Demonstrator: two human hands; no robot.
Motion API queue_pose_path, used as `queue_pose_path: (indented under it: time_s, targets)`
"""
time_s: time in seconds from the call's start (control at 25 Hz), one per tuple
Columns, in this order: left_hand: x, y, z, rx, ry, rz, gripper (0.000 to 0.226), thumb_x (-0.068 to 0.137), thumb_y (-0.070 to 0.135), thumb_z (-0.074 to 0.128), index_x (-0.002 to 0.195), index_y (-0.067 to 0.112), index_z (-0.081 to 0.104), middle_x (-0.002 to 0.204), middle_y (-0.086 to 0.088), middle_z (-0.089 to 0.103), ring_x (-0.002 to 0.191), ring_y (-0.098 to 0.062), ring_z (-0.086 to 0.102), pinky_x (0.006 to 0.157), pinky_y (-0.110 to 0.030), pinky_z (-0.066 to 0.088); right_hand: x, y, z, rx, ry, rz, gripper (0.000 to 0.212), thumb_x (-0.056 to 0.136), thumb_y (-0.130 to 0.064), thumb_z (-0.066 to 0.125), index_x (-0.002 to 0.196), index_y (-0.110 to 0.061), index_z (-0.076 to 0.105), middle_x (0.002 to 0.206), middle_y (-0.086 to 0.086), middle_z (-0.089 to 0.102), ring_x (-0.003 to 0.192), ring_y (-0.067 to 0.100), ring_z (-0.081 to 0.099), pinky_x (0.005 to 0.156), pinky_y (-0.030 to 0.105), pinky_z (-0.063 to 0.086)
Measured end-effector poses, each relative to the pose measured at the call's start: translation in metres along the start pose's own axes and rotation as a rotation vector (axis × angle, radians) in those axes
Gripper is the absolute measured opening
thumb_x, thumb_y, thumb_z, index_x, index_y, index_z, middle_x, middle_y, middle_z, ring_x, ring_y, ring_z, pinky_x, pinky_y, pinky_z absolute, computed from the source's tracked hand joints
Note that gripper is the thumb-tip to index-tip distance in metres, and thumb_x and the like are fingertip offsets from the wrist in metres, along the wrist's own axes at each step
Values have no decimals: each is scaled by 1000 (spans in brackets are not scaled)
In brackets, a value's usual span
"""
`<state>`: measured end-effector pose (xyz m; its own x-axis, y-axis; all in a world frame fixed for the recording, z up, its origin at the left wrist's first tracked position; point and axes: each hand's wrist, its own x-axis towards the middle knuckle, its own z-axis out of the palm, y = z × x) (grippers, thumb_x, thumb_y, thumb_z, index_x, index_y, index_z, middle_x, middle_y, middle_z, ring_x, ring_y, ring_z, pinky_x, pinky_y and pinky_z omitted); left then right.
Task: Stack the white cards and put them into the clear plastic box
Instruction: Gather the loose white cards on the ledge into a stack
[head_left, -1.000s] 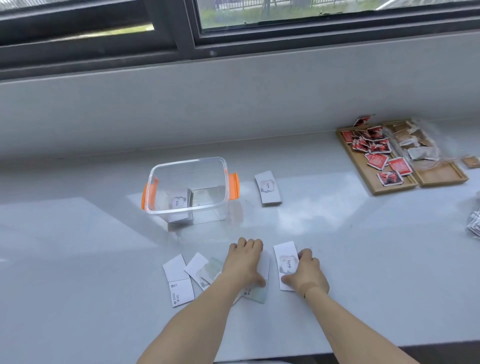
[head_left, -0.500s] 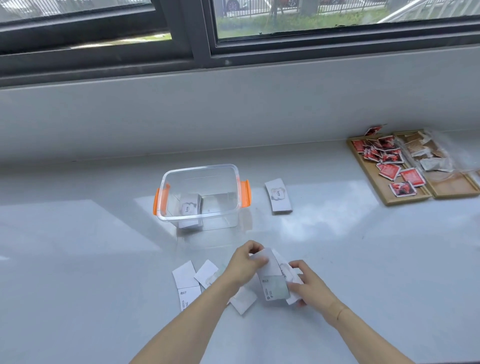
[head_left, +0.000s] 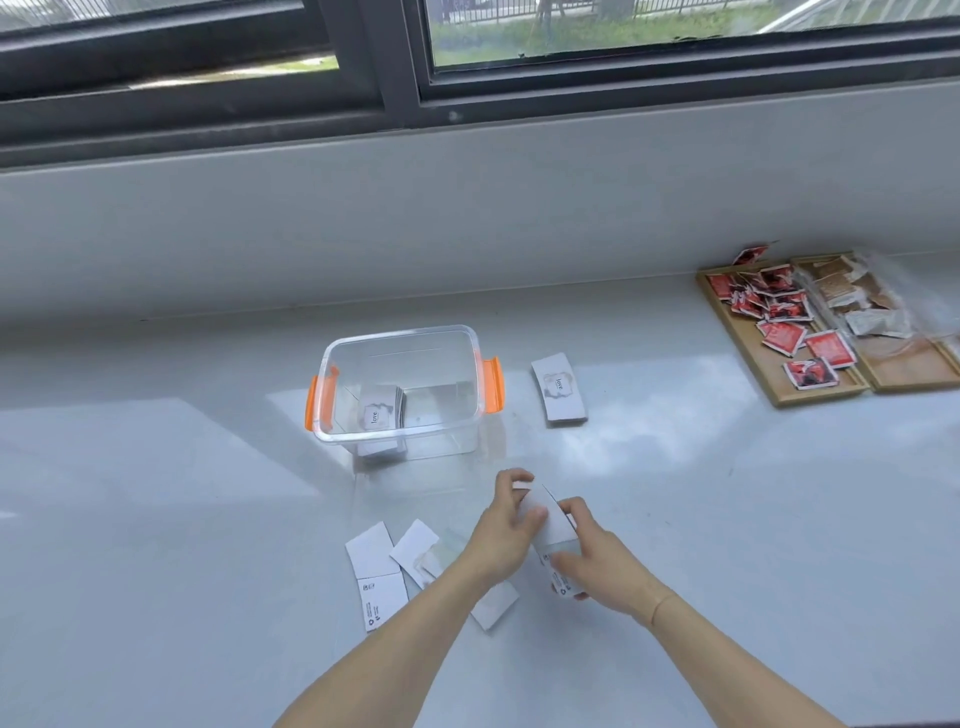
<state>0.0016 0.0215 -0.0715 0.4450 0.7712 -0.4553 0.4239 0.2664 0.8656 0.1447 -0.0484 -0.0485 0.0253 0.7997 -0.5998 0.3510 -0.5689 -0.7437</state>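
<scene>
Both hands hold a small bunch of white cards (head_left: 551, 522) just above the counter, in front of the clear plastic box (head_left: 332, 415) with orange clips. My left hand (head_left: 501, 530) grips the bunch from the left side and top. My right hand (head_left: 592, 553) grips its right and lower edge. Inside the box a stack of white cards (head_left: 382, 408) leans at the left. Several loose white cards (head_left: 371, 551) lie on the counter left of my hands. Another small stack (head_left: 558, 387) lies to the right of the box.
A wooden tray (head_left: 795, 397) with red and pale sachets sits at the far right. The grey counter meets a wall and window sill behind the box. The counter's front edge shows at the bottom right.
My hands went from pressing flat on cards on the counter to lifting a bunch of cards together. The view has tilted slightly upward.
</scene>
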Motion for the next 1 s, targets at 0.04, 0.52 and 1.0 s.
queue_pose_path:
  time_s: [0.04, 0.52, 1.0]
  targets:
    - [0, -1, 1, 40, -26, 26, 33, 99, 17, 49, 126, 35, 40, 115, 4, 62, 100, -14, 62, 88, -27, 48, 1, 1, 1, -76, 8, -11, 38, 87, -14, 49, 116, -34, 35, 97, 14, 67, 81, 34, 68, 62, 41, 57]
    - [-5, -33, -24, 748, 129, 186, 31, 95, 21, 49, 125, 27, 52, 124, 9, 58, 118, -16, 47, 97, -35, 36, 20, 34, 20, -949, 360, -185, 63, 75, 5, 38, 127, -32, 39, 102, -4, 51, 88, 23, 47, 61, 32, 31]
    - [-18, -66, -95, 1198, -141, 291, 57, 78, 44, 59, 132, 40, 45, 144, 7, 37, 137, -21, 24, 114, -38, 18, 21, 40, 24, -975, 390, -183, 31, 96, -33, 39, 127, -32, 43, 107, -6, 56, 93, 24, 49, 67, 32, 37]
